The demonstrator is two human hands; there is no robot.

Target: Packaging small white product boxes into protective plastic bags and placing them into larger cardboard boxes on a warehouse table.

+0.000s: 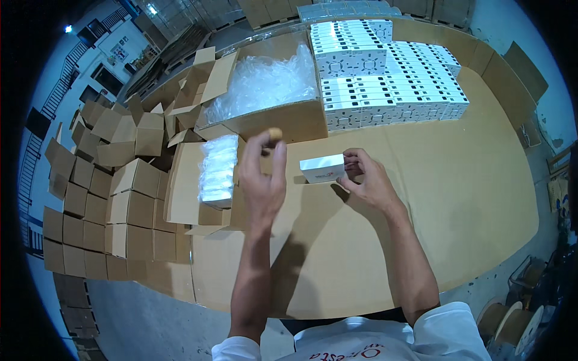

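Observation:
My right hand (pixel 366 177) grips a small white box (pixel 323 168) by its right end, holding it just above the cardboard-covered table (pixel 457 198). My left hand (pixel 264 174) is raised to the left of the box, fingers pinched on a small tan object (pixel 275 133) at the fingertips. The two hands are a short gap apart.
A large open carton (pixel 283 120) lined with clear plastic stands behind my left hand. A smaller open carton (pixel 186 186) holding wrapped white packs sits at its left. Stacked white boxes (pixel 385 78) fill the far table. Several empty brown cartons (pixel 102 198) pile up at the left.

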